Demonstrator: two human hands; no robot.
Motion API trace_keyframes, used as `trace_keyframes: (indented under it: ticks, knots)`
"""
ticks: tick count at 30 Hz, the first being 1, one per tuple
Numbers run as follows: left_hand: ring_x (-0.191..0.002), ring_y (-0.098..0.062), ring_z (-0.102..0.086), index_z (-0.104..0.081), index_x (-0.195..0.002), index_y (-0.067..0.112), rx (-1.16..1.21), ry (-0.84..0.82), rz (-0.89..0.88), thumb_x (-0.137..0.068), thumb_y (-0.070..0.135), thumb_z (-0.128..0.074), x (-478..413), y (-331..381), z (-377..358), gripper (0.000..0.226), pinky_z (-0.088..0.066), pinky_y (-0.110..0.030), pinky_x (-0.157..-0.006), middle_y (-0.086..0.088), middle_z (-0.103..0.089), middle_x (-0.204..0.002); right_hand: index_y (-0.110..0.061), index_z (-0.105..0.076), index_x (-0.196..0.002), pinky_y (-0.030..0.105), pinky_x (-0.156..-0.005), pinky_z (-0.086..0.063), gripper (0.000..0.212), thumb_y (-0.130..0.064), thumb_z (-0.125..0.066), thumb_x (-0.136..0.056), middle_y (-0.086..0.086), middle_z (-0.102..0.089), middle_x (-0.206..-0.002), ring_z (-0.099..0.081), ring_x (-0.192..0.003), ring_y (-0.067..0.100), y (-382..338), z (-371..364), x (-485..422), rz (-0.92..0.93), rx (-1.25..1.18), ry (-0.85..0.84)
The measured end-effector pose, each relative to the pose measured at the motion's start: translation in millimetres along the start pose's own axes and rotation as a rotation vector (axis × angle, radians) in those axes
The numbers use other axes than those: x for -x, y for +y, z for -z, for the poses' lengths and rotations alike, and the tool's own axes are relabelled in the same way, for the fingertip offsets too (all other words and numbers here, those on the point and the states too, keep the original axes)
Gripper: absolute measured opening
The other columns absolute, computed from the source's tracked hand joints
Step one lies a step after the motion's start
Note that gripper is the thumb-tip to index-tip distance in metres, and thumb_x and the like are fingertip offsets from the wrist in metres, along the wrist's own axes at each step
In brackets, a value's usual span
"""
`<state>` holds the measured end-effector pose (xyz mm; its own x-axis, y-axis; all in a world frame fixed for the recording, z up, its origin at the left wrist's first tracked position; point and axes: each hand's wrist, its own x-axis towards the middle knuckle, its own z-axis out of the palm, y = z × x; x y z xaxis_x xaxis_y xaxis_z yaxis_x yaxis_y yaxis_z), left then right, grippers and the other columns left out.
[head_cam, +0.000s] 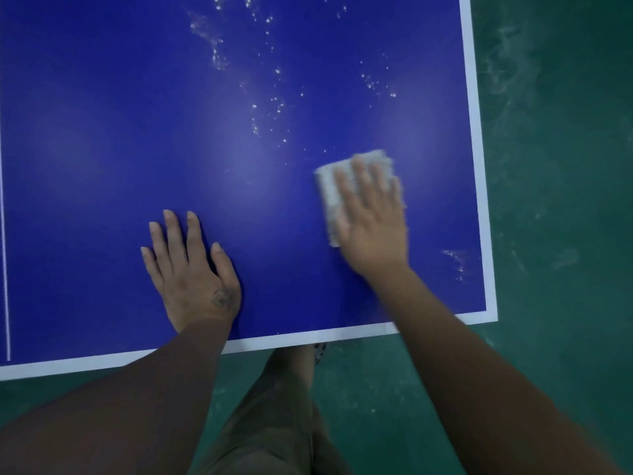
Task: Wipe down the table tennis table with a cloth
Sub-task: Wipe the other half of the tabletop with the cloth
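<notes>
The blue table tennis table (102,132) with white border lines fills the upper view. A folded whitish cloth (329,197) lies flat on it near the right edge. My right hand (373,217) presses on the cloth with straight, spread fingers and covers most of it; it is blurred. My left hand (191,272) rests flat on the bare blue surface near the front edge, fingers straight. White specks and droplets (270,104) are scattered over the surface beyond the cloth, and a small patch (455,262) lies near the front right corner.
The table's front edge (308,335) and right edge (476,132) border a green floor (555,166) with pale scuffs. A white centre line (5,252) runs at the far left. My legs (274,406) stand below the front edge.
</notes>
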<state>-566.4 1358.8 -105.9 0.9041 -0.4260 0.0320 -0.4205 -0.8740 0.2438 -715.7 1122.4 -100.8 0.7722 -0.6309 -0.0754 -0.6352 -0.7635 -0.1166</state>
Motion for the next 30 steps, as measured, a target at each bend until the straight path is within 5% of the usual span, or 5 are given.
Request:
trace_keyframes:
  ticks: [5,10,14,19,30]
  knots:
    - [-0.169,-0.028,-0.008,-0.030,-0.171,0.018,0.003,0.012,-0.003,-0.112,0.038,-0.035,0,0,1,0.062,-0.005,-0.054,-0.137,-0.007,-0.018,-0.181,-0.018,-0.011,-0.173,0.064,-0.130,-0.006,0.069,-0.045,-0.016,-0.109,0.016,-0.002,-0.180,0.001,-0.165,0.043,125,24,26,-0.664,-0.122,0.014]
    - [-0.169,-0.029,-0.009,-0.030,-0.171,0.017,0.004,0.018,-0.023,-0.112,0.036,-0.037,1,1,1,0.062,-0.007,-0.056,-0.136,-0.008,-0.019,-0.181,-0.021,-0.009,-0.173,0.058,-0.134,-0.005,0.064,-0.040,-0.018,-0.113,0.010,0.002,-0.181,0.002,-0.167,0.034,99,10,82,-0.146,-0.025,-0.030]
    - [-0.169,-0.030,-0.010,-0.030,-0.170,0.017,-0.004,0.019,-0.032,-0.113,0.035,-0.038,1,0,1,0.061,-0.007,-0.056,-0.136,-0.009,-0.019,-0.181,-0.020,-0.006,-0.173,0.064,-0.131,-0.006,0.067,-0.045,-0.014,-0.111,0.013,0.003,-0.180,0.005,-0.166,0.037,130,23,102,-0.716,-0.146,0.002]
    - [-0.169,-0.030,-0.009,-0.030,-0.170,0.017,0.012,0.029,-0.045,-0.113,0.036,-0.037,2,-2,1,0.060,-0.006,-0.056,-0.136,-0.009,-0.019,-0.181,-0.013,-0.015,-0.172,0.062,-0.133,-0.011,0.064,-0.037,-0.021,-0.112,0.014,-0.003,-0.180,-0.003,-0.166,0.037,104,6,150,-0.169,-0.079,-0.022]
    - [-0.169,-0.029,-0.008,-0.029,-0.171,0.017,0.014,0.027,-0.043,-0.114,0.038,-0.034,3,-4,-1,0.060,-0.006,-0.056,-0.136,-0.008,-0.018,-0.181,-0.017,-0.005,-0.173,0.064,-0.132,-0.009,0.065,-0.039,-0.019,-0.112,0.013,0.006,-0.180,0.006,-0.166,0.037,107,7,181,-0.587,-0.145,0.000]
